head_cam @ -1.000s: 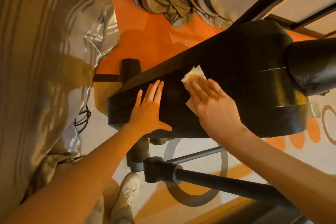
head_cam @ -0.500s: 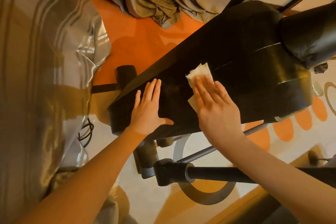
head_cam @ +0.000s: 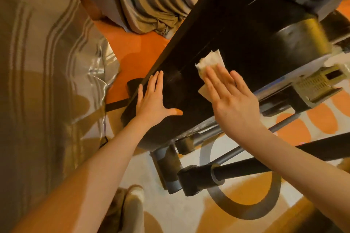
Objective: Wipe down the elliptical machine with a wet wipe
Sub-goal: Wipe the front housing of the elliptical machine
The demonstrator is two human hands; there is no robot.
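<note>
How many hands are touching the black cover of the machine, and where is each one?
2. The left hand rests flat on the lower end of the black cover. The right hand presses the wet wipe against it, nearer the middle.

floor (head_cam: 144, 49): orange | rug (head_cam: 189, 212): pale — orange spots, grey ring | curtains (head_cam: 147, 5): grey-striped, pooling | light: warm

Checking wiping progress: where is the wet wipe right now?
In the head view, the wet wipe lies right of centre on the elliptical's black housing, pressed flat under the right hand; the left hand rests on the housing nearby.
</note>
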